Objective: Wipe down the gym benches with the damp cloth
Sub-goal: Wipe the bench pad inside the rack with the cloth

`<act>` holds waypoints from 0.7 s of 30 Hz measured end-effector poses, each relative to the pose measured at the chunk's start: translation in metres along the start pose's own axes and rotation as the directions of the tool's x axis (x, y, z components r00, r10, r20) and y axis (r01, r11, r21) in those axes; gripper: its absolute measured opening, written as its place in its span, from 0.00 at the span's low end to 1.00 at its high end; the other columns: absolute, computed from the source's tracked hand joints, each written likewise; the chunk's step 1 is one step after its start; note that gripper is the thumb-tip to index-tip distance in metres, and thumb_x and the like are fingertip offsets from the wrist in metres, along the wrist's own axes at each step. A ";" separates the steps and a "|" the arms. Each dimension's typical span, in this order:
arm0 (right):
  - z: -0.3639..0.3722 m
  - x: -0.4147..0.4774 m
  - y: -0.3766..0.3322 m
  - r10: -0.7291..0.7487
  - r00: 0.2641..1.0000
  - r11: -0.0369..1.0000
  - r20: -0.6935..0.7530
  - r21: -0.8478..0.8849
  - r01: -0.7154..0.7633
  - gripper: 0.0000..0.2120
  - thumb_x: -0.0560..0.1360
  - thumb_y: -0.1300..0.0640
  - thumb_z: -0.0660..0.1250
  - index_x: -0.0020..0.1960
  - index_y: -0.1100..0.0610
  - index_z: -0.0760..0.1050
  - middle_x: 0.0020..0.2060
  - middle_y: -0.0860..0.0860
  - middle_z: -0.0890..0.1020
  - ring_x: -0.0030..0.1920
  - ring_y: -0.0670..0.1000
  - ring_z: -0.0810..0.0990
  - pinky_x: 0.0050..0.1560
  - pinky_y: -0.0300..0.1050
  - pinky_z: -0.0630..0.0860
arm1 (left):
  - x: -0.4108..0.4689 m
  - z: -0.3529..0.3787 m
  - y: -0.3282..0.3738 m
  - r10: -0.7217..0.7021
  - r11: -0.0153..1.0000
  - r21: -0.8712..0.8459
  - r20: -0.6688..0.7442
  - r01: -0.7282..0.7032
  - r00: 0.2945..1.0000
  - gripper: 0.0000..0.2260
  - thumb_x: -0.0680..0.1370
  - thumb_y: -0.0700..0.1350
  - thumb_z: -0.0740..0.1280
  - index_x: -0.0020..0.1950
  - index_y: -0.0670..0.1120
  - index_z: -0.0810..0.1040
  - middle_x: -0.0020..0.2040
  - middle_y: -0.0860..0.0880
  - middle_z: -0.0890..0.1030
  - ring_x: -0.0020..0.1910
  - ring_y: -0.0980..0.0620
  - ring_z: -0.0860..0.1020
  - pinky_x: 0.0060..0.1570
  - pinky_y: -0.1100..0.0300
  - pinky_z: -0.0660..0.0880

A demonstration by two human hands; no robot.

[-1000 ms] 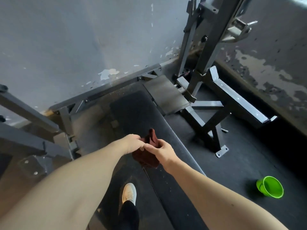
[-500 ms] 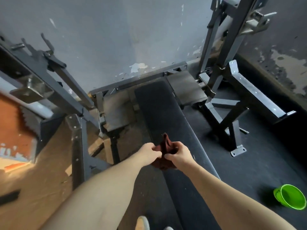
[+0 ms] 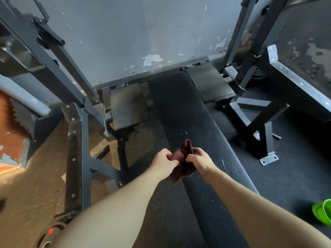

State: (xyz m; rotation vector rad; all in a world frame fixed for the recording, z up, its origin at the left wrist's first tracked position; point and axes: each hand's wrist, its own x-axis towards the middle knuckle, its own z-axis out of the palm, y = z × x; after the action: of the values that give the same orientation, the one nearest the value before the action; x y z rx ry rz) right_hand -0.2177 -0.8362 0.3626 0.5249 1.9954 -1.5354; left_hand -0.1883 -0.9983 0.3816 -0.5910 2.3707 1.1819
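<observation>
Cloth (image 3: 184,154), dark maroon and bunched, is held between both hands just above the near half of the bench pad (image 3: 186,111). It is not laid flat, and I cannot tell if its lower end touches the pad. Left hand (image 3: 165,161) pinches the cloth's left edge, thumb and curled fingers closed on the fabric. Right hand (image 3: 199,159) pinches the right edge the same way, knuckles up. One fold sticks up between the hands; the rest hangs below them, around the pad's left edge. Wetness is not readable from here.

Step, as judged: cloth prep, folding or regathering it into a wiping wad. Wiping of this bench is not yet under way. The next move calls for one hand to take the wad, press it flat on the pad and sweep along its length, far end by the wall included. The other hand lets go.

Pose: both forearms are bare, reach forward and converge from the bottom corners of the view. Wrists are roughly level and the hands are close together, only the cloth between them.

Around: the black pad runs away toward the grey chipped wall (image 3: 143,33), with dark steel rack uprights (image 3: 259,33) on either side. Green bucket (image 3: 322,211) sits on the dark floor at right, well apart from the hands. Weight plate (image 3: 46,237) lies at bottom left, partly hidden by the left arm.
</observation>
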 end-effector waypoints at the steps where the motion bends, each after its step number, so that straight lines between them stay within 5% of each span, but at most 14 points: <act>1: 0.003 0.010 0.005 -0.038 0.999 0.997 -0.002 -0.074 0.038 0.21 0.67 0.59 0.72 0.59 0.52 0.76 0.51 0.53 0.83 0.49 0.54 0.83 0.40 0.50 0.84 | 0.011 0.004 -0.007 0.020 1.000 -0.013 -0.007 -0.020 1.000 0.09 0.75 0.47 0.72 0.49 0.45 0.76 0.43 0.50 0.80 0.39 0.54 0.75 0.34 0.58 0.68; 6: 0.005 0.069 0.031 -0.272 0.958 0.896 -0.092 -0.388 0.217 0.19 0.70 0.65 0.69 0.59 0.53 0.76 0.47 0.49 0.81 0.51 0.52 0.80 0.41 0.42 0.75 | 0.067 0.037 -0.038 0.116 0.987 -0.101 -0.079 -0.124 0.990 0.09 0.75 0.47 0.74 0.49 0.45 0.77 0.42 0.51 0.79 0.38 0.56 0.75 0.34 0.61 0.68; 12: -0.001 0.145 0.033 -0.521 0.847 0.721 -0.107 -0.585 0.371 0.19 0.71 0.65 0.66 0.59 0.51 0.77 0.48 0.50 0.80 0.47 0.52 0.79 0.30 0.36 0.71 | 0.141 0.071 -0.058 0.249 0.948 -0.149 -0.200 -0.281 0.948 0.05 0.75 0.46 0.72 0.48 0.48 0.78 0.44 0.51 0.81 0.42 0.52 0.79 0.35 0.60 0.71; 16: 0.006 0.189 0.042 -0.692 0.713 0.572 -0.112 -0.688 0.447 0.16 0.70 0.65 0.67 0.56 0.55 0.74 0.49 0.50 0.79 0.51 0.55 0.79 0.43 0.44 0.71 | 0.177 0.086 -0.074 0.302 0.922 -0.152 -0.289 -0.355 0.908 0.06 0.75 0.49 0.72 0.47 0.49 0.77 0.44 0.51 0.82 0.40 0.49 0.83 0.41 0.51 0.83; 21: 0.028 0.216 0.069 -0.800 0.599 0.342 -0.033 -0.846 0.409 0.29 0.74 0.64 0.68 0.73 0.52 0.67 0.66 0.53 0.68 0.65 0.58 0.70 0.50 0.51 0.72 | 0.208 0.092 -0.094 0.357 0.920 -0.019 -0.377 -0.392 0.855 0.05 0.78 0.50 0.71 0.51 0.50 0.81 0.48 0.52 0.82 0.48 0.49 0.80 0.45 0.59 0.74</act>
State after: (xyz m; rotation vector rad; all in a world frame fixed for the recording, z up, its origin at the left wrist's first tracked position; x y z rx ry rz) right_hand -0.3354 -0.8514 0.1670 -0.4006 3.2252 -0.6534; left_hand -0.2914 -1.0124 0.1583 -0.4139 2.8579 1.4633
